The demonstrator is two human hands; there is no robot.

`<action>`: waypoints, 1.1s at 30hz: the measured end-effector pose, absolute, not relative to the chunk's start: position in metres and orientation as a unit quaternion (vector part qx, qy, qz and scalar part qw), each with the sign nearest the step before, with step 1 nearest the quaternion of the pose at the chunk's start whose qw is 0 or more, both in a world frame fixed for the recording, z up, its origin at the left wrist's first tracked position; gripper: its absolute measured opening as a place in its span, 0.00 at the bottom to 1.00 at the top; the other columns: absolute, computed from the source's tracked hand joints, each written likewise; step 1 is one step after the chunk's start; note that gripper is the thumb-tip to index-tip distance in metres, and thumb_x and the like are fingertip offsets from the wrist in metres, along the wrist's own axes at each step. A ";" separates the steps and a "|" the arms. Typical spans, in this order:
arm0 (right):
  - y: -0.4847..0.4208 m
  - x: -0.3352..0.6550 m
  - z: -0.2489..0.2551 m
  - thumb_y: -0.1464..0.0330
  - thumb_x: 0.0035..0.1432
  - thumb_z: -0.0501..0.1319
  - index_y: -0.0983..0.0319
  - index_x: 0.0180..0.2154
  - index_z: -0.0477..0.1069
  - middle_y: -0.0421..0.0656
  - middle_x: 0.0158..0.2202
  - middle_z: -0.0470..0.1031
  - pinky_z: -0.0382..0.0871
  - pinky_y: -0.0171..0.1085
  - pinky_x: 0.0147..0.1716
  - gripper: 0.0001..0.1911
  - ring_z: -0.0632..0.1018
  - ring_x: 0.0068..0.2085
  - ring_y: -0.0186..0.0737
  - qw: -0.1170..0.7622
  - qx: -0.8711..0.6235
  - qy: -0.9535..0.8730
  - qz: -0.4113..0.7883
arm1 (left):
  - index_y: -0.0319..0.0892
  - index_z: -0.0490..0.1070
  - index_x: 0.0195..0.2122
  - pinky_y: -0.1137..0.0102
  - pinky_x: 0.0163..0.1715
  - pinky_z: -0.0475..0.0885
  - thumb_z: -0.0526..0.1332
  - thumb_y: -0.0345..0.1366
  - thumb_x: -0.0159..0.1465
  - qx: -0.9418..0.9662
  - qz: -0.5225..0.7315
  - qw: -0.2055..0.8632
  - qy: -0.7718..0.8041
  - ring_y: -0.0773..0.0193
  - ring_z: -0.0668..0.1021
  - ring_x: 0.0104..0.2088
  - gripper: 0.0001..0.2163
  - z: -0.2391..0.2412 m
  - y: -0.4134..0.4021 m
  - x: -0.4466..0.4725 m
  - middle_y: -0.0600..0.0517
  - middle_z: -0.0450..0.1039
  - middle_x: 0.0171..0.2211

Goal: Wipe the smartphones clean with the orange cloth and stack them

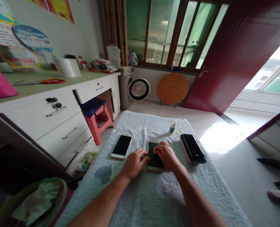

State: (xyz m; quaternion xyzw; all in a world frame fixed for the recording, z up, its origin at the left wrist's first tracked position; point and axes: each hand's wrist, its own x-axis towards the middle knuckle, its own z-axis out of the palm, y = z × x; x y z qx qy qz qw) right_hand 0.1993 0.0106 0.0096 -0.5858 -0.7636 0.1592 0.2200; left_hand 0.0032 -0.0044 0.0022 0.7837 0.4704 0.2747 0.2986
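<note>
From my remote seat I see two bare forearms, the left rising from seven o'clock, the right from five. My left hand lies back-up, fingers curved toward two o'clock, thumb parted from the index finger. My right hand bends at the wrist toward ten, fingers bunched downward, their tips too small to read.
</note>
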 end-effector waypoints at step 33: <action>0.070 0.173 0.007 0.76 0.60 0.53 0.63 0.32 0.77 0.44 0.36 0.69 0.59 0.31 0.40 0.14 0.69 0.40 0.36 0.120 -0.561 -0.811 0.111 | 0.41 0.62 0.51 0.63 0.43 0.69 0.67 0.58 0.46 0.815 0.205 0.218 0.496 0.48 0.77 0.45 0.36 -0.008 -0.011 0.006 0.45 0.74 0.45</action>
